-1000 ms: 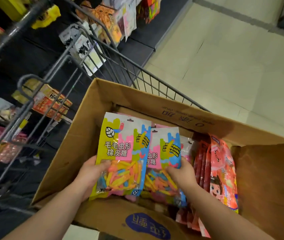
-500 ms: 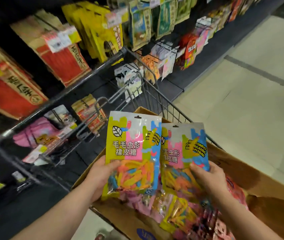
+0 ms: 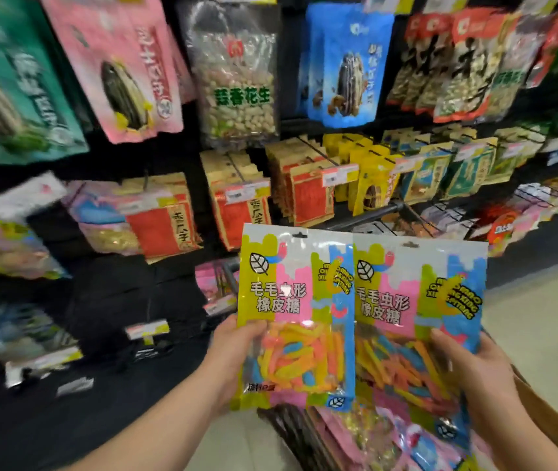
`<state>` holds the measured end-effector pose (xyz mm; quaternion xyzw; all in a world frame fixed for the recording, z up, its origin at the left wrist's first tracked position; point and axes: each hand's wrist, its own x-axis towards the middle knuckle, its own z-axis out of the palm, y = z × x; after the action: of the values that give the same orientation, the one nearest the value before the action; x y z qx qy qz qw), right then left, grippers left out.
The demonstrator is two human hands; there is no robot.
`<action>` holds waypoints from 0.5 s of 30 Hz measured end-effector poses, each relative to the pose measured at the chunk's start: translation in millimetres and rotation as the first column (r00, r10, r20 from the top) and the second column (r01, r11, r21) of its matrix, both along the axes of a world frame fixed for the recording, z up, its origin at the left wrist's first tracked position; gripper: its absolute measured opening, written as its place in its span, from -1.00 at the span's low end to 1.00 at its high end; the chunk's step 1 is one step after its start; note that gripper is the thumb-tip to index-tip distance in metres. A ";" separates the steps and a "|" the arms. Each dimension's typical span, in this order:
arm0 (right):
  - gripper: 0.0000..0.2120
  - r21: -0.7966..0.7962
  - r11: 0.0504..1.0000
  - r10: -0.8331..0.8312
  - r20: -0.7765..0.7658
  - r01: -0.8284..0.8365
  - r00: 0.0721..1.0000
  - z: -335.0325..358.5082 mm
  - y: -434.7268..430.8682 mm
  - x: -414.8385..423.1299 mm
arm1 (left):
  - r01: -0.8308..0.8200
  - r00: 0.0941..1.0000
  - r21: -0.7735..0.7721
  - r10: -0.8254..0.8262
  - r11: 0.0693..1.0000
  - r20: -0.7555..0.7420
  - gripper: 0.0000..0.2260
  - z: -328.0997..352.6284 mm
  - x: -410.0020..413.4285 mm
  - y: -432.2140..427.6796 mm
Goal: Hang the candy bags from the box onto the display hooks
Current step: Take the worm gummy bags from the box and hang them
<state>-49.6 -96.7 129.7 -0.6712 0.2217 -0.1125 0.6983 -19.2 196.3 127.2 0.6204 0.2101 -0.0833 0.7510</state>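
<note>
Two bright candy bags with yellow, pink and blue print stand side by side in front of me, each with a hang hole at the top. My left hand [image 3: 233, 362] grips the left candy bag [image 3: 294, 314] at its lower left edge. My right hand [image 3: 474, 379] grips the right candy bag [image 3: 420, 321] at its lower right. More bags hang bunched behind and below them. A corner of the cardboard box [image 3: 549, 423] shows at the lower right. Display hooks [image 3: 321, 154] loaded with snack bags fill the black rack ahead.
Large seed and peanut bags [image 3: 240, 76] hang on the top row, red and yellow packs [image 3: 308, 192] on the middle row. Price tags [image 3: 148, 329] sit on lower hooks at the left. The cart's dark bar [image 3: 369, 215] runs behind the bags. Pale floor [image 3: 542, 328] lies right.
Both hands have lifted the bunch of candy bags out of the box and up toward the rack. My view has swung up from the box and cart to the hooks.
</note>
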 end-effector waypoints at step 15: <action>-0.84 -0.083 0.816 0.578 0.080 -0.573 0.812 25.0 350.7 -44.9 | -0.520 0.849 0.088 0.503 0.850 0.159 -0.90 37.5 -228.4 324.4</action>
<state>-94.5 253.9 154.7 -0.7193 -0.0305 0.0640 0.6910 -247.6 520.7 164.7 0.5927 0.3235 0.1741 0.7168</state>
